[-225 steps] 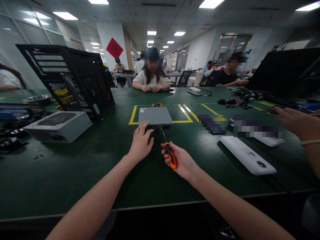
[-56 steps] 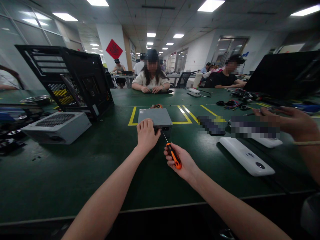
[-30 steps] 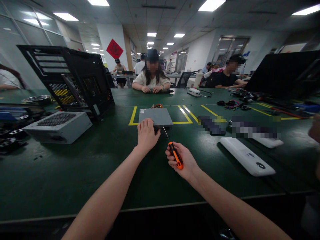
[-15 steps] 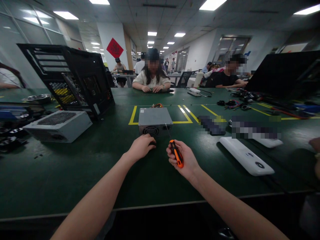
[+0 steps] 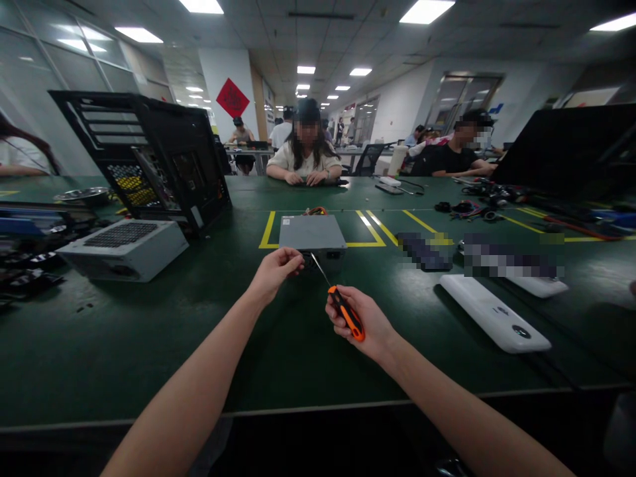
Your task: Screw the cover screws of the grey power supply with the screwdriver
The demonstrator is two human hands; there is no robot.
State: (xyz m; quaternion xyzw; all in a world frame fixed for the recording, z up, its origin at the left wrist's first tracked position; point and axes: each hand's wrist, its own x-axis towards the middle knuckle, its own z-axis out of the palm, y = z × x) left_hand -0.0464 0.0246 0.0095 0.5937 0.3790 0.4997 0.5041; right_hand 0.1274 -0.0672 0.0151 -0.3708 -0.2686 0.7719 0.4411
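Where the slim screwdriver with the orange-and-black handle points: away and leftward, its long axis slanting from the right hand toward the near face of the box-shaped grey metal power supply.
Right hand: wrapped around the handle.
Left hand: nearer the power supply, fingertips bunched just beside the screwdriver's tip; whether they pinch anything cannot be told.
Power supply: ahead of both hands on the green desk, among yellow tape lines.
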